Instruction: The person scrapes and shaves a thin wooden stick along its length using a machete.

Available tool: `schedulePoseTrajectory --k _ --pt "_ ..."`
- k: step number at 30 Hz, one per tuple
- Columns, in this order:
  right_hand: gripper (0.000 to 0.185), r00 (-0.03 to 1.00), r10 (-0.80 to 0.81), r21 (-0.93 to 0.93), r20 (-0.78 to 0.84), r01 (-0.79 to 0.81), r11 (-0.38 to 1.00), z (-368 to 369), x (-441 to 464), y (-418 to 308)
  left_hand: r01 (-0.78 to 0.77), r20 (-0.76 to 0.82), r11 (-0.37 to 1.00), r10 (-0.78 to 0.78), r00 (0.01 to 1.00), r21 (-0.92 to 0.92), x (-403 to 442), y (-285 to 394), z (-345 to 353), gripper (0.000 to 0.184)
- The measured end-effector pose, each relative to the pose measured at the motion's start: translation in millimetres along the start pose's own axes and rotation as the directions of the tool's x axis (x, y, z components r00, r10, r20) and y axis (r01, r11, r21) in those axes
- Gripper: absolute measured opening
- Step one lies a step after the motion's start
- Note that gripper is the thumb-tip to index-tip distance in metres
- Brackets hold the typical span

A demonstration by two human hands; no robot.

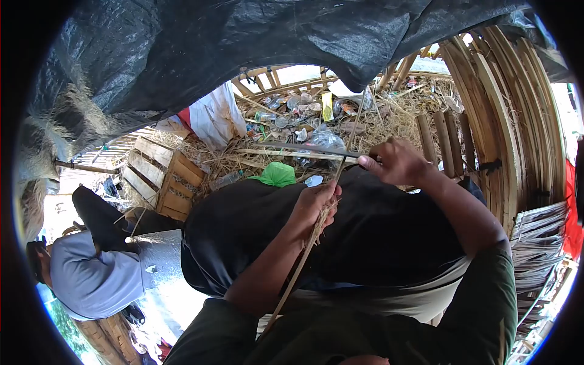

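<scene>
My left hand (pixel 317 205) is closed around a long thin strip (pixel 297 271) of pale plant material, which runs from near my body up past my fingers. To the upper right, my right hand (pixel 392 161) grips the dark handle of a knife (pixel 298 147), its long blade pointing left. The blade's base lies against the upper part of the strip, near my right thumb. Both hands are above my dark-clothed lap (pixel 243 225).
A wooden crate (pixel 164 176) stands on the left, near a seated person in a grey shirt (pixel 97 277). Bamboo slats (pixel 505 121) stand at the right. Litter (pixel 304 115) and straw cover the ground ahead, with a green plastic bag (pixel 278 174) nearby. Dark sheeting (pixel 243 36) hangs overhead.
</scene>
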State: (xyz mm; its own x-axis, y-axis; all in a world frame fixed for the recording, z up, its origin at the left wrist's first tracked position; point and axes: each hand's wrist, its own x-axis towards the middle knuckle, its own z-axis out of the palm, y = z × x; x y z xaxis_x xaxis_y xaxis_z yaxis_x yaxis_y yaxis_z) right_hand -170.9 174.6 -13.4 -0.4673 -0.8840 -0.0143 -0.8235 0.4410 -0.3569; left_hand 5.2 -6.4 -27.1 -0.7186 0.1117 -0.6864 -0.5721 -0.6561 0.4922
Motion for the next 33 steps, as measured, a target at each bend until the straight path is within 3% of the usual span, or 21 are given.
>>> schedulePoseTrajectory --k 3,5,7,9,11,14,15,16,17,18,21,24,25,26,30,32,33 --pt "0.039 0.971 -0.191 -0.128 -0.142 0.173 0.977 35.7 -4.1 -0.6 -0.072 -0.084 0.966 0.096 0.992 0.250 -3.2 0.6 5.3 0.033" --pt "0.044 0.963 -0.163 -0.027 -0.213 0.161 0.987 55.2 -8.6 -4.4 -0.104 -0.095 0.926 0.148 0.984 0.364 -4.1 0.0 4.6 0.033" --pt "0.047 0.980 -0.110 0.023 -0.168 0.115 0.993 48.6 -4.9 -16.6 -0.123 -0.091 0.901 0.176 0.980 0.416 -3.6 -3.5 -1.8 0.033" --pt "0.048 0.999 -0.033 0.003 -0.014 0.033 0.999 28.8 1.0 -24.1 -0.132 -0.083 0.874 0.192 0.978 0.468 -7.6 -4.1 -3.4 0.033" --pt "0.051 0.995 0.031 -0.177 0.094 -0.014 0.984 30.8 9.3 -10.5 -0.169 -0.059 0.829 0.235 0.970 0.533 -11.8 -6.9 -4.2 0.032" --pt "0.054 0.990 -0.125 -0.549 -0.070 0.067 0.833 57.1 2.4 43.8 -0.178 0.018 0.861 0.192 0.981 0.477 -18.9 -14.8 1.9 0.032" --pt "0.055 0.993 0.107 -0.449 0.058 -0.070 0.891 44.0 8.6 45.7 -0.187 0.040 0.845 0.193 0.980 0.501 -17.8 -17.3 3.2 0.030" --pt "0.055 0.927 0.317 -0.367 0.203 -0.227 0.902 32.9 13.4 45.4 -0.133 0.016 0.878 0.141 0.990 0.459 -18.7 -15.2 3.9 0.031" --pt "0.062 0.907 0.346 -0.251 0.239 -0.287 0.925 31.9 12.7 32.8 -0.080 -0.002 0.906 0.089 0.996 0.416 -19.6 -11.2 6.2 0.032" --pt "0.062 0.941 0.269 -0.183 0.206 -0.233 0.955 31.2 8.2 14.0 -0.024 -0.019 0.930 0.034 0.999 0.367 -19.7 -9.6 7.8 0.033" --pt "0.057 0.994 0.054 0.043 0.090 -0.058 0.997 27.0 3.8 -19.8 -0.055 -0.015 0.975 0.059 0.998 0.215 -14.6 -9.6 -5.0 0.032" --pt "0.047 0.997 0.046 -0.035 0.064 -0.044 0.998 30.3 15.2 21.7 -0.035 -0.020 0.994 0.037 0.999 0.102 -22.8 5.8 -5.0 0.030" --pt "0.044 0.968 -0.140 -0.121 -0.208 0.116 0.986 47.7 10.9 36.3 -0.031 -0.019 0.996 0.033 0.999 0.080 -23.2 9.4 -5.0 0.030" --pt "0.044 0.834 -0.310 -0.276 -0.457 0.198 0.940 65.4 6.5 51.1 -0.026 -0.018 0.998 0.027 0.999 0.056 -24.2 10.9 -3.0 0.030" --pt "0.046 0.850 -0.335 -0.177 -0.406 0.287 0.941 64.3 4.1 34.6 -0.025 -0.008 0.993 0.026 1.000 0.111 -24.4 10.3 -0.5 0.031" --pt "0.044 0.912 -0.306 -0.025 -0.272 0.312 0.950 40.4 10.9 25.1 -0.030 0.002 0.995 0.030 1.000 0.099 -29.1 12.1 0.1 0.030" --pt "0.042 0.910 -0.304 -0.181 -0.283 0.260 0.949 41.5 9.0 31.4 -0.033 0.005 0.995 0.033 0.999 0.092 -31.4 13.3 -0.6 0.030"
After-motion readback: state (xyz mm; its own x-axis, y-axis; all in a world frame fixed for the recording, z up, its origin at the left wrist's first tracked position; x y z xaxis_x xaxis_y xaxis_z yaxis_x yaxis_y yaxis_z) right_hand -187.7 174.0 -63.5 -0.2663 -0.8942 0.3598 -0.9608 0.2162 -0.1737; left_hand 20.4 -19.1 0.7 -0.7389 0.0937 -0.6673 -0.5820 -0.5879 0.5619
